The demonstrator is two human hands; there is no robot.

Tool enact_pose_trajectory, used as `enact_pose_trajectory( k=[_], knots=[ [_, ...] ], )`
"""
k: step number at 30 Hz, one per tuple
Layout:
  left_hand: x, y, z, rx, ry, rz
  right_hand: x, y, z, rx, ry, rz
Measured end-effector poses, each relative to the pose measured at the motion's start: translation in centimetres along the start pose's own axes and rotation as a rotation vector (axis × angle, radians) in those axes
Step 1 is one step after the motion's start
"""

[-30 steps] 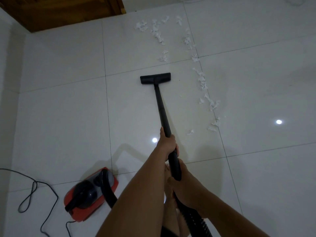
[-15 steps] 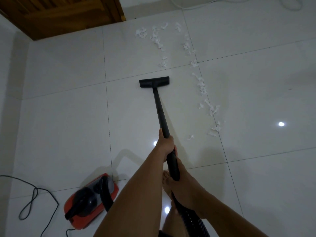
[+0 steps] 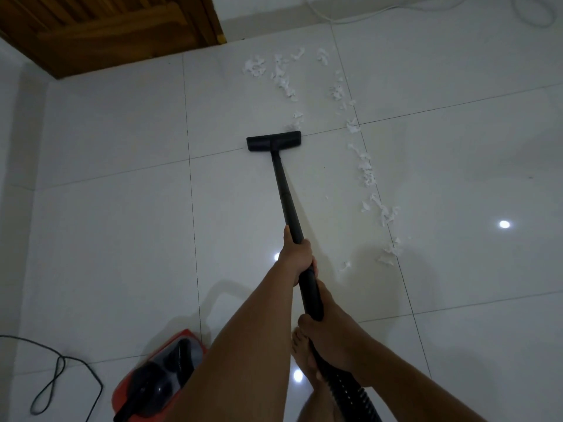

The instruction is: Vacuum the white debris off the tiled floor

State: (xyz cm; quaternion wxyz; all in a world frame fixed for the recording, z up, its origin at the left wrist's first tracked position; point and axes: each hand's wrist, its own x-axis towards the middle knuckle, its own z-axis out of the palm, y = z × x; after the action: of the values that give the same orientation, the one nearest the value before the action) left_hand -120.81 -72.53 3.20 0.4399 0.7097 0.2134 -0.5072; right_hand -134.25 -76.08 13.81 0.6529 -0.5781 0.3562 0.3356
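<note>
Black nozzle (image 3: 273, 141) apparently touching debris (image 3: 291, 127); left hand (image 3: 297, 257), right hand (image 3: 324, 332) grip wand (image 3: 285, 193)

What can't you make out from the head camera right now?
Head view:
Nozzle underside: its own body hides what lies beneath.
Red vacuum: partly behind the left forearm, cut by the bottom edge.
Hose: runs off the bottom edge.
White cable: cut by the top edge.

The black floor head (image 3: 273, 141), on its slanted wand (image 3: 286, 202), sits flat on the tiled floor (image 3: 122, 208) at upper centre — its far right corner touches white debris (image 3: 367, 172), scraps strung in two lines toward mid right.
</note>
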Motion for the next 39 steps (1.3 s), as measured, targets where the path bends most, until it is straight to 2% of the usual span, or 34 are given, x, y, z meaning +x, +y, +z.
enact_pose_trajectory(
  k=[9,20,28,34,39],
  knots=[
    [3.8,5.2,-1.3,0.023,0.008,0.004,3.8,-5.2,-2.0,-0.108,0.034,-0.022],
    [8.1,12.5,-0.6,-0.070,0.035,0.018,8.5,-10.2,-6.6,-0.047,0.005,0.038],
    [5.4,10.9,0.2,-0.044,0.020,0.002,5.2,-9.4,-6.4,-0.041,-0.009,0.069],
    [2.5,8.4,1.1,-0.031,0.003,-0.015,2.7,-6.9,-5.1,-0.267,0.093,0.060],
    [0.2,6.6,1.5,-0.012,-0.009,-0.026,3.2,-3.0,-4.0,-0.353,0.146,0.031]
  ],
)
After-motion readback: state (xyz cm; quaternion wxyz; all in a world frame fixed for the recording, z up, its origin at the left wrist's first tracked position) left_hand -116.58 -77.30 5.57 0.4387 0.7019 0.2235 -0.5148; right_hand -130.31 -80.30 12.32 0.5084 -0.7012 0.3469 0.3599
